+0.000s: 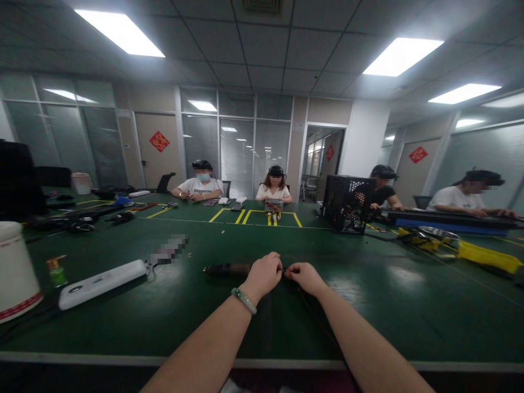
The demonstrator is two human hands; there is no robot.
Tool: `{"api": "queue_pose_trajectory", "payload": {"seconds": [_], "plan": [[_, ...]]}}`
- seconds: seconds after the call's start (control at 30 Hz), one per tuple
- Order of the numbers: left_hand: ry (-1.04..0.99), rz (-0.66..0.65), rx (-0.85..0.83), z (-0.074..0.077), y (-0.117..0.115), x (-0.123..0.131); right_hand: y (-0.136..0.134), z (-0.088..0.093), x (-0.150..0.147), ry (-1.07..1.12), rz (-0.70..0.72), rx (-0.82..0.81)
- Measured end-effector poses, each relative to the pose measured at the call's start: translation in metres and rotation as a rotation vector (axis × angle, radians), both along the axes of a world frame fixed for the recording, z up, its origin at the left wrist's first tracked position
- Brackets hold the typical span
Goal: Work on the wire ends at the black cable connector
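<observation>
- The green table (388, 322) is bounded by a pale near edge (102, 358); open surface is left right of the hands, up to the black computer case (346, 207).
- The dark cylindrical tool (231, 269) is laid crosswise, its tip pointed left; its rear is hidden by the left hand (264, 274), closed around it.
- The cable (315, 315), cut off below, is pinched by the right hand (306, 277); the join between the fingertips cannot be made out.
</observation>
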State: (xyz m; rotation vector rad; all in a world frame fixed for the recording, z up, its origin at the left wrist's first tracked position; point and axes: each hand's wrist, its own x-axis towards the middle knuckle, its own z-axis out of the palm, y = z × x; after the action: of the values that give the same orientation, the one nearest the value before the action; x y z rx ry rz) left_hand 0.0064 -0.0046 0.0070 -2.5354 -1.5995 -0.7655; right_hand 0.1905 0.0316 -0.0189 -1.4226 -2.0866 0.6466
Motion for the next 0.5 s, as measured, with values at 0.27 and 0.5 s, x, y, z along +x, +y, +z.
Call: {"api": "queue_pose_trajectory", "payload": {"seconds": [0.27, 0.5], "plan": [[-0.045, 0.035, -0.064, -0.003, 0.006, 0.001, -0.002, 0.006, -0.008, -0.007, -0.054, -0.015], [-0.008, 0.07, -0.105, -0.005, 0.004, 0.006, -0.009, 0.015, -0.005, -0.106, -0.114, 0.125]]}}
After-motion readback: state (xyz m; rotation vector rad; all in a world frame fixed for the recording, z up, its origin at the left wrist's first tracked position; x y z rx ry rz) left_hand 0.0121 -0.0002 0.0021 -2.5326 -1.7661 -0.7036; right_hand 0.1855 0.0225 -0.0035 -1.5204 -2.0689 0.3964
